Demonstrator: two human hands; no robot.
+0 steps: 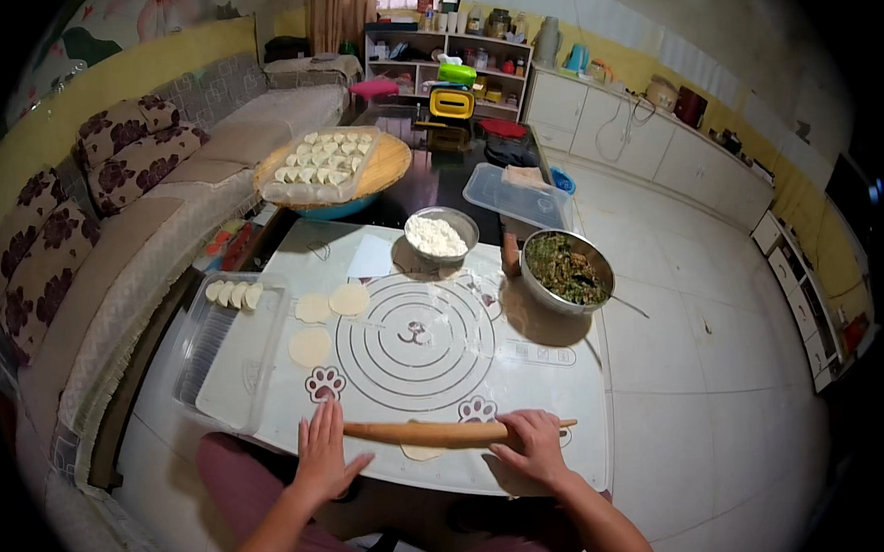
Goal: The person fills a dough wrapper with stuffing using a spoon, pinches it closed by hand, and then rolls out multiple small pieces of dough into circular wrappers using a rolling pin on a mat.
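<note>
A tapered wooden rolling pin (434, 432) lies across the near part of a white silicone pastry mat (409, 381). My left hand (324, 448) rests flat over the pin's left end, fingers stretched forward and thumb out to the side. Curled around its right part is my right hand (532, 446), with the thin tip sticking out beyond. Under the pin is a round dough wrapper (422, 451), partly hidden. Several rolled wrappers (310, 347) lie on the mat's left side. A metal bowl of white flour (440, 235) stands at the far edge.
At right is a steel bowl of chopped green filling (569, 270) with a utensil handle over its rim. On the left, a plastic tray (227, 359) holds several dumplings (234, 295). Farther back, another dumpling tray (322, 163) sits on a woven round tray (389, 167), near a clear lid (516, 195).
</note>
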